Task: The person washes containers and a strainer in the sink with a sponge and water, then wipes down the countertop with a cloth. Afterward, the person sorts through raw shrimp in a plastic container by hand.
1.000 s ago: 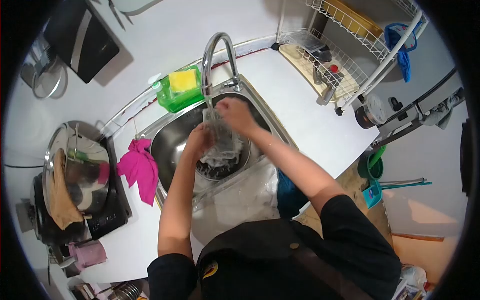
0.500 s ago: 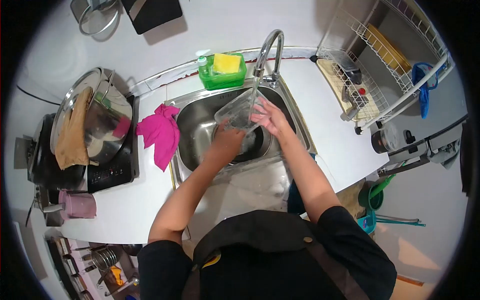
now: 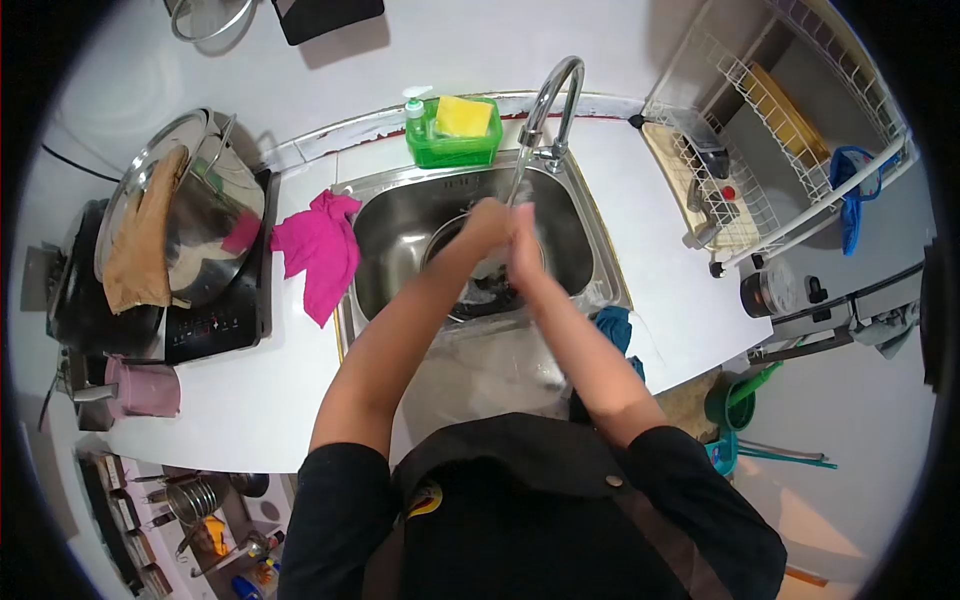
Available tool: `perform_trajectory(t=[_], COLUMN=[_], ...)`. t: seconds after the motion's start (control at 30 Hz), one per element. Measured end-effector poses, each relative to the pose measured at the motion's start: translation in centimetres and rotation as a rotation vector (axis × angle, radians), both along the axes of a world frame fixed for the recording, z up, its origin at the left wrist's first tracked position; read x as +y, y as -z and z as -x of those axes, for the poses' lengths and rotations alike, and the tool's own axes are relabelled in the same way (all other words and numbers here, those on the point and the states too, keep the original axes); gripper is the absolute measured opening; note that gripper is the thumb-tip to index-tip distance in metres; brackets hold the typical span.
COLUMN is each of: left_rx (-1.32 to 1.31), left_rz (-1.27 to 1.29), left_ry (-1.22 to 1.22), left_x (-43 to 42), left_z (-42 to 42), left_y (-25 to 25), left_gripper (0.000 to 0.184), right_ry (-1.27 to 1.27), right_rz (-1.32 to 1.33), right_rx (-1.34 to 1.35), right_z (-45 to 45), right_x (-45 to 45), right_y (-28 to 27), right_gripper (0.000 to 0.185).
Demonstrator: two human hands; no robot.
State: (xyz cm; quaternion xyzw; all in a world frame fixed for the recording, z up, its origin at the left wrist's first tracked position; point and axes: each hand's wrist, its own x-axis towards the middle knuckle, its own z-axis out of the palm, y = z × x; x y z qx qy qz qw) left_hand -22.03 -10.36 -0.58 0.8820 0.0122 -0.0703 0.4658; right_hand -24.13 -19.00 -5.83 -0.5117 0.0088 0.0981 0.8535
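The round pan [image 3: 482, 294] is sitting in the sink [image 3: 385, 245], beneath the left hand [image 3: 487, 223] and right hand [image 3: 522, 248]. These 2 are meeting under the faucet [image 3: 530, 136]; blur is hiding whether either is grasping anything. The basin is leaving room leftward, its rim bordering the pink cloth [image 3: 322, 252]. Earlier, both were spreading around a clear container.

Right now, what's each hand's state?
Left hand: under the faucet, blurred; grip can't be told.
Right hand: close beside it; grip can't be told either.
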Motion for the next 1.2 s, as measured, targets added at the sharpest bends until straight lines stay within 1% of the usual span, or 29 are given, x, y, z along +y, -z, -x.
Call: perform_trajectory(t=[0.03,0.1,0.13,0.17,0.23,0.33,0.37,0.43,0.47,0.53,0.57,0.63,0.67,0.77,0.8,0.9,0.93,1.0,1.03,1.07,1.17,1.2], left_rx=[-0.061,-0.220,-0.300,-0.424,-0.665,-0.062,0.145,0.307,0.321,0.336,0.337,0.341,0.328,0.540,0.697,0.711,0.673,0.624,0.592,0.508,0.236,0.085], left_rz=[-0.288,-0.262,-0.248,-0.422,-0.769,0.032,0.290,0.569,0.734,1.058,1.145,1.326,1.274,1.219,1.286,0.988,0.831,0.666,0.582,0.553,0.447,0.260], left_ry=[0.116,0.117,0.122,0.327,0.752,0.169,-0.032,-0.090,-0.161,-0.311,-0.321,-0.336,-0.212,-0.415,-0.345,-0.197,-0.120,0.016,0.091,0.277,0.809,0.949], left_x=[-1.2,-2.4,-2.7,-2.3,-0.4,3.5,5.0,8.3,8.4,9.0,9.5,10.8,11.3,8.1,8.5,5.5,4.5,3.0,2.1,1.4,1.5,1.1], left_z=[0.7,0.8,0.6,-0.6,-4.1,-3.8,-3.5,-3.2,-2.0,1.1,1.4,1.3,1.3,2.2,1.2,0.6,0.5,-0.6,-1.7,-2.7,-7.1,-7.7], left_y=[-2.1,-3.4,-3.4,-3.8,-4.2,-4.2,-4.2,-0.8,-0.5,0.1,1.4,6.9,8.8,7.5,9.4,7.3,6.1,5.2,5.1,5.1,9.4,9.2], left_gripper=[0.021,0.021,0.022,0.022,0.021,0.022,0.023,0.022,0.020,0.016,0.016,0.015,0.015,0.014,0.019,0.024,0.027,0.026,0.026,0.024,0.019,0.015], right_ry=[-0.105,-0.006,0.070,0.143,0.032,0.092,0.031,-0.101,-0.141,-0.316,-0.404,-0.524,-0.584,-0.350,-0.384,-0.442,-0.339,-0.220,-0.152,-0.082,0.251,0.339], right_rz=[-0.108,-0.224,-0.164,-0.179,-0.160,0.324,0.459,0.728,0.784,0.861,0.898,1.102,1.207,1.262,1.341,1.130,1.108,1.200,1.247,1.140,0.633,0.513], right_rx=[0.186,0.174,0.210,0.170,0.076,0.067,-0.009,-0.164,-0.159,-0.207,-0.231,-0.363,-0.430,-0.631,-0.613,-0.243,-0.164,-0.218,-0.245,-0.233,-0.043,0.007], right_z=[-1.7,-6.0,-3.7,-4.0,-3.9,-4.1,-4.5,-5.9,-6.2,-4.7,-4.1,-5.8,-6.4,-5.4,-4.5,-5.5,-5.7,-6.2,-6.2,-6.3,-7.1,-8.1], right_x=[-2.2,-4.5,-4.8,-4.9,-6.2,-6.6,-6.5,-5.3,-4.2,-2.3,-1.4,0.3,0.6,-0.7,-1.7,-5.8,-7.2,-9.7,-11.0,-12.7,-17.6,-19.7], right_y=[0.2,3.3,-1.8,-1.8,-3.5,-4.9,-5.0,-5.1,-5.6,-10.1,-11.6,-12.1,-12.3,-14.8,-17.6,-17.3,-16.0,-13.5,-13.6,-14.0,-18.1,-19.0], right_gripper=[0.057,0.059,0.055,0.055,0.057,0.061,0.059,0.055,0.048,0.047,0.046,0.044,0.045,0.050,0.057,0.059,0.060,0.059,0.058,0.046,0.031,0.026])
